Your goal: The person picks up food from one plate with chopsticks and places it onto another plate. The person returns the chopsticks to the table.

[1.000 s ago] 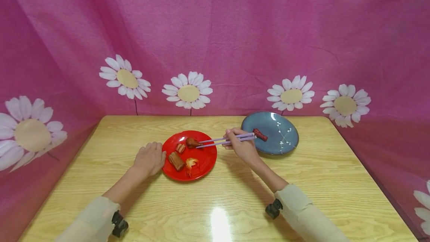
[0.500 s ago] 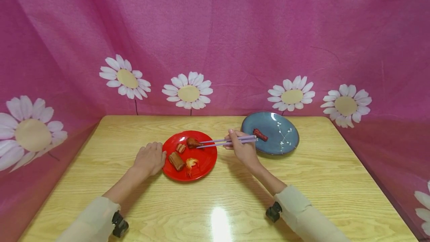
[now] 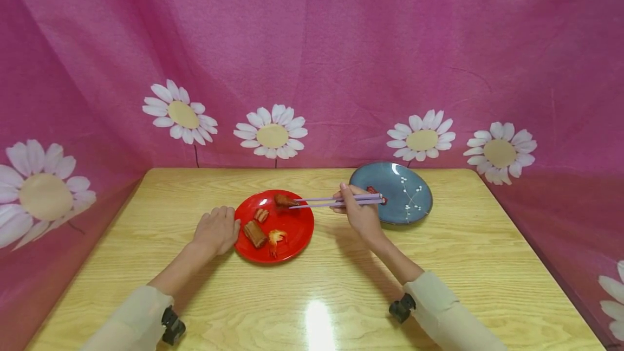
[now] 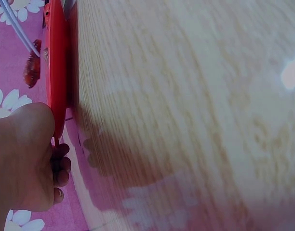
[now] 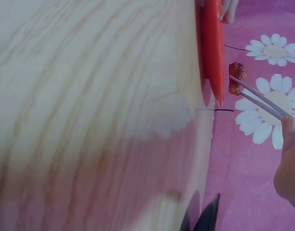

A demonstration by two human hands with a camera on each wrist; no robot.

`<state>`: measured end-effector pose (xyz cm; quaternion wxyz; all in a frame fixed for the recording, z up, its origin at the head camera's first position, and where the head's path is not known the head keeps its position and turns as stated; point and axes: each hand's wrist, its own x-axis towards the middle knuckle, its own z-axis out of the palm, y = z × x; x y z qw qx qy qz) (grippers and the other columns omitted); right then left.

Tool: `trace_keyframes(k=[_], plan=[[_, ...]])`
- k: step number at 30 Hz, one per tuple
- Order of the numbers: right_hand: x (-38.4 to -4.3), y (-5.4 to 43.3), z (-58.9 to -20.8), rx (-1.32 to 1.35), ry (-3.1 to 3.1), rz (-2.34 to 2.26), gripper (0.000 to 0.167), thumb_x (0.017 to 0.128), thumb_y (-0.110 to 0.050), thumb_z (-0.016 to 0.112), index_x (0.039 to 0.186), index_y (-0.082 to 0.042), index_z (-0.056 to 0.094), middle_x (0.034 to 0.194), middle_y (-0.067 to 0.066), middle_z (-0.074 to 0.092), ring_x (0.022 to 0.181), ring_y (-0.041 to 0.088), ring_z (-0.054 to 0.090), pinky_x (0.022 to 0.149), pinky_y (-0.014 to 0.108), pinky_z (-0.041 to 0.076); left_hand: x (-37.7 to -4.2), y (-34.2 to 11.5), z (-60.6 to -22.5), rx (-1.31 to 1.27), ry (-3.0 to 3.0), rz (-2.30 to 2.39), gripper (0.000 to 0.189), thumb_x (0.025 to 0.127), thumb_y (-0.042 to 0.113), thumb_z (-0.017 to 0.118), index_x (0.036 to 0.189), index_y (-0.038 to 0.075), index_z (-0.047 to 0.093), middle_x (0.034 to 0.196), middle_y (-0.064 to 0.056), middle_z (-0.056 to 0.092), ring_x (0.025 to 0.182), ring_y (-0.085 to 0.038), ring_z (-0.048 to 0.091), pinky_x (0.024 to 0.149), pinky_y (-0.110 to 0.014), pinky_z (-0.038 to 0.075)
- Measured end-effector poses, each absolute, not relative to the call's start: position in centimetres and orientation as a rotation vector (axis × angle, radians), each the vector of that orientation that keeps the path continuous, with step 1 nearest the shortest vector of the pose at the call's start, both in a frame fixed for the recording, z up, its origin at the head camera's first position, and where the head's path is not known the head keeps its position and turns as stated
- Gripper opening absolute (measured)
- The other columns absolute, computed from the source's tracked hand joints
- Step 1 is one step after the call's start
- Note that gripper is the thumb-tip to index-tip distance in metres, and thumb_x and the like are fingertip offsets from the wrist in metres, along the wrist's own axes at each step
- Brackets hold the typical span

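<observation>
My right hand (image 3: 363, 218) holds a pair of lilac chopsticks (image 3: 317, 206), their tips pinching a glossy brown chicken drumstick (image 3: 283, 200). In the right wrist view, the drumstick (image 5: 235, 77) hangs just above the red plate (image 5: 214, 53), with a gap between them. My left hand (image 3: 216, 229) grips the left rim of the red plate (image 3: 299, 232), thumb side on top and fingertips curled underneath in the left wrist view. On that plate lie a ribbed brown block (image 3: 255, 234), a smaller brown piece (image 3: 261, 215) and an orange shrimp-like piece (image 3: 277, 236).
A blue-grey plate (image 3: 390, 177) with a white blossom pattern stands at the back right. A dark red food piece (image 3: 371, 190) on it is partly hidden behind the chopstick ends. Pink cloth with daisies (image 3: 312, 69) surrounds the light wooden table (image 3: 273, 307).
My right hand has moved slightly right and up with the chopsticks, and the drumstick has risen off the red plate. The left hand stays on the rim.
</observation>
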<state>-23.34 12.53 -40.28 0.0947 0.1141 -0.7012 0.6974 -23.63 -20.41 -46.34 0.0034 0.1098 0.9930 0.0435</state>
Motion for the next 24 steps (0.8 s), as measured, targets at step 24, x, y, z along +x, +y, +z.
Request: trace_keyframes(k=[24], plan=[[-25.6, 18.0, -41.4, 0.182, -1.945, 1.945, 0.047, 0.106, -0.022, 0.049, 0.094, 0.021, 0.063, 0.087, 0.027, 0.069, 0.067, 0.009, 0.071, 0.065, 0.027, 0.056, -23.5, -20.3, -46.3, 0.338, 3.105, 0.115, 0.024, 0.102, 0.022, 0.048, 0.096, -0.001, 0.048, 0.084, -0.01, 0.046, 0.083, -0.03, 0.049, 0.071, -0.04, 0.039]])
